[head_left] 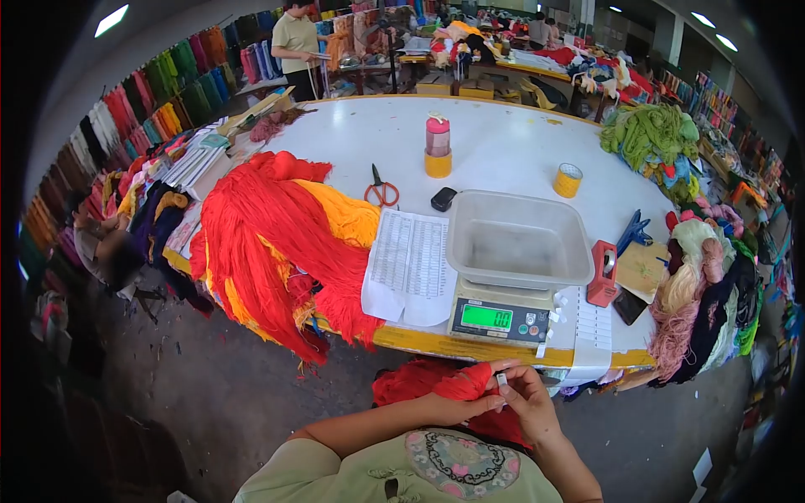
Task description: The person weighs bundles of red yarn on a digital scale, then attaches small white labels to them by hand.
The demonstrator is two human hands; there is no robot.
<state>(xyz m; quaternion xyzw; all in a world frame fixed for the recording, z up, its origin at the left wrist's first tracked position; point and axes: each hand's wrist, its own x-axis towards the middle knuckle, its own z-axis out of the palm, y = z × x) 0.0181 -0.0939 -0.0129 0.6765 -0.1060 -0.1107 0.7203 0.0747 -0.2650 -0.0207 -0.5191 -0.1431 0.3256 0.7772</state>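
My left hand (459,408) is closed around a bundle of red yarn (411,382) below the table's front edge. A small white paper label (501,380) stands up between the fingertips of my right hand (533,406), which pinch it against the yarn. Both hands meet there, just in front of my body. Behind them on the table edge is a digital scale (496,318) reading 0.0, with a clear plastic tub (520,239) on top. A strip of white labels (594,331) hangs over the edge to its right.
Red and yellow yarn hanks (268,235) spill over the table's left edge beside printed sheets (408,264). Scissors (381,191), a pink-capped bottle (438,144), a tape roll (568,179) and a red tape dispenser (602,272) lie around. Other people stand or sit farther off.
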